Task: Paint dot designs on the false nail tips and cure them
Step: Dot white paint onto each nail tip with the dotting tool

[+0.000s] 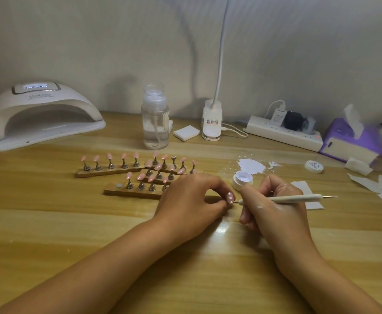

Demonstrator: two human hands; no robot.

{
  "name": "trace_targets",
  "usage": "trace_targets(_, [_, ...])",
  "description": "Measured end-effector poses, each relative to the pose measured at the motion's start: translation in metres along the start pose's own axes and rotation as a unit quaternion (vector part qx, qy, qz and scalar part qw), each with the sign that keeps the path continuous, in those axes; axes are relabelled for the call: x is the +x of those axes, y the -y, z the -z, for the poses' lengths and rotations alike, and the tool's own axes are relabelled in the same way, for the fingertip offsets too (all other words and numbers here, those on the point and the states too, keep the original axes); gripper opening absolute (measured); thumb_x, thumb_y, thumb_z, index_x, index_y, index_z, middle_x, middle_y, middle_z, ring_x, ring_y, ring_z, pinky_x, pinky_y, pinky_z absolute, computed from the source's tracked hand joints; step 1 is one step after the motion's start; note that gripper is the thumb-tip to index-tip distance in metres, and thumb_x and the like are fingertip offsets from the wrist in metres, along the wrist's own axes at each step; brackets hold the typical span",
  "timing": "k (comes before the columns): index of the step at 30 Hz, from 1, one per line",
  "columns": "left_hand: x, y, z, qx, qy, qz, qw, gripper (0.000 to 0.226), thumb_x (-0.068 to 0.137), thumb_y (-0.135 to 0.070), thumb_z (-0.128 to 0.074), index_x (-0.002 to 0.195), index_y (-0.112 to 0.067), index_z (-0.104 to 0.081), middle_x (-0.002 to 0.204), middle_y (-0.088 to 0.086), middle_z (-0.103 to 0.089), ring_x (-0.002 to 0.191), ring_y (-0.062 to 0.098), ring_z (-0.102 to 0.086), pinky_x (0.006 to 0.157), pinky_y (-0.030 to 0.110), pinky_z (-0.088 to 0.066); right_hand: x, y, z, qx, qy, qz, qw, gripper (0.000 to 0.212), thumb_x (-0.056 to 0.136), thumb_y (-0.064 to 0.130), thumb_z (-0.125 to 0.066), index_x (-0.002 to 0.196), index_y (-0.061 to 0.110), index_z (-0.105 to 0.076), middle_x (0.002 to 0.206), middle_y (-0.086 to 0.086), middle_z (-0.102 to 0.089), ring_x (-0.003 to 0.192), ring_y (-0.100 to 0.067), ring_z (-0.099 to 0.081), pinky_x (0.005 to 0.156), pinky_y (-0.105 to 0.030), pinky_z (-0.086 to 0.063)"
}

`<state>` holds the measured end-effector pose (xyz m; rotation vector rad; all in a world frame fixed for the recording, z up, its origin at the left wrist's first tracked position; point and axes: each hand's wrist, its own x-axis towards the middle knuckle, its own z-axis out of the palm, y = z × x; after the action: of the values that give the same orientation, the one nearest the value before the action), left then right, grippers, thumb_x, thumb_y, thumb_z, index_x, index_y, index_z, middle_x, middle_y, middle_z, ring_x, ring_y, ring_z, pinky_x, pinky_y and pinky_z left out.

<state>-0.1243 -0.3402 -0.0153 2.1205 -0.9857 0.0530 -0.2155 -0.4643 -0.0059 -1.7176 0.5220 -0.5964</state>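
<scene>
Here, left hand [190, 200] pinching nail tip [230, 197], right hand [274, 205] gripping dotting pen [298, 197], jar [235, 185] of white gel [243, 177]

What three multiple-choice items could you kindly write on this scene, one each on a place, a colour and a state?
1. Where on the table does the curing lamp stand? A. far right B. far left C. front centre
2. What colour are the dots on the nail tip held by the left hand? A. black B. green C. white
3. How is the paint pot beside the right hand, which grips the dotting tool? A. open B. lidded C. tipped over
Key: B, the lamp sits far left by the wall; C, white dots show on the pink tip; A, its top is uncovered and pale paint shows.
</scene>
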Motion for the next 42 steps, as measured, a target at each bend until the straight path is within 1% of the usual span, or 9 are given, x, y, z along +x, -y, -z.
trace_targets(5, [-0.0004,0.0008,-0.0003,-0.006,-0.002,-0.003,1.0,0.011,0.079,-0.031,-0.07,0.079,-0.041,-0.069,0.071,-0.031,-0.06,0.063,-0.017,-0.048,0.059,0.022,-0.032,-0.0004,0.0003,0.0008,0.003,-0.006,0.003,1.0,0.021,0.065,0.027,-0.063,0.053,0.02,-0.048,0.047,-0.013,-0.06,0.043,-0.02,-0.046,0.037,-0.029,-0.037])
trace_targets(9, [0.0,0.0009,-0.0008,0.0,-0.004,-0.002,1.0,0.01,0.079,-0.031,-0.069,0.079,-0.041,-0.07,0.069,-0.032,-0.06,0.063,-0.017,-0.048,0.059,0.021,-0.032,0.0017,-0.0027,0.002,0.012,0.003,0.019,1.0,0.036,0.078,0.01,-0.067,0.051,0.022,-0.047,0.047,-0.014,-0.06,0.041,-0.018,-0.046,0.041,-0.025,-0.037])
trace_targets(12, [-0.0001,0.0009,-0.0013,0.002,-0.006,0.003,1.0,0.01,0.078,-0.032,-0.07,0.078,-0.042,-0.069,0.066,-0.034,-0.057,0.063,-0.016,-0.048,0.059,0.02,-0.031,0.0018,-0.0029,0.0021,0.015,0.007,0.022,1.0,0.036,0.081,0.013,-0.069,0.053,0.021,-0.047,0.047,-0.015,-0.06,0.042,-0.019,-0.047,0.039,-0.027,-0.037])
trace_targets(17, [0.0001,0.0007,-0.0011,-0.005,-0.002,0.001,1.0,0.01,0.079,-0.033,-0.069,0.078,-0.043,-0.068,0.082,-0.03,-0.067,0.063,-0.015,-0.049,0.061,0.023,-0.035,0.0027,-0.003,0.0025,0.022,-0.007,0.023,0.999,0.037,0.079,0.01,-0.066,0.051,0.02,-0.045,0.046,-0.016,-0.058,0.042,-0.02,-0.045,0.038,-0.024,-0.035])
trace_targets(23, [0.0,0.0007,-0.0013,0.002,-0.004,0.002,1.0,0.01,0.079,-0.032,-0.07,0.079,-0.042,-0.069,0.072,-0.032,-0.061,0.064,-0.017,-0.048,0.06,0.021,-0.032,0.0013,-0.002,0.0016,0.022,-0.002,0.019,1.0,0.034,0.078,0.016,-0.069,0.052,0.02,-0.046,0.047,-0.015,-0.059,0.043,-0.019,-0.047,0.038,-0.027,-0.037])
trace_targets(28, [-0.0001,0.0002,-0.0004,-0.003,0.0,0.003,1.0,0.01,0.079,-0.033,-0.07,0.079,-0.043,-0.069,0.083,-0.029,-0.067,0.064,-0.015,-0.048,0.062,0.024,-0.036,0.0017,-0.0015,0.0013,0.025,-0.007,0.016,1.0,0.036,0.079,0.011,-0.066,0.051,0.02,-0.046,0.047,-0.016,-0.059,0.043,-0.021,-0.046,0.04,-0.027,-0.037])
trace_targets(34, [-0.0024,-0.0013,0.0004,0.003,0.004,-0.008,1.0,0.013,0.08,-0.028,-0.069,0.077,-0.041,-0.066,0.082,-0.027,-0.064,0.068,-0.016,-0.048,0.061,0.021,-0.033,-0.0009,0.0059,0.0032,0.111,-0.046,0.003,0.993,0.031,0.074,0.015,-0.068,0.057,0.016,-0.043,0.04,-0.009,-0.051,0.033,-0.009,-0.037,0.035,-0.014,-0.03])
trace_targets(37, [-0.0036,-0.0016,0.0009,0.016,0.002,-0.017,1.0,0.01,0.08,-0.028,-0.069,0.082,-0.038,-0.068,0.077,-0.028,-0.058,0.069,-0.016,-0.047,0.061,0.021,-0.033,0.0003,0.0047,0.0054,0.139,-0.069,0.005,0.988,0.032,0.08,0.006,-0.061,0.058,0.015,-0.04,0.038,-0.006,-0.048,0.033,-0.008,-0.034,0.035,-0.014,-0.029])
trace_targets(42, [-0.0048,-0.002,0.0012,0.02,-0.002,-0.024,1.0,0.013,0.081,-0.026,-0.068,0.086,-0.037,-0.066,0.075,-0.035,-0.055,0.069,-0.017,-0.048,0.061,0.021,-0.035,0.0027,0.0034,0.0077,0.158,-0.085,0.011,0.984,0.031,0.085,0.003,-0.056,0.061,0.016,-0.04,0.039,-0.001,-0.046,0.036,-0.006,-0.035,0.035,-0.016,-0.029])
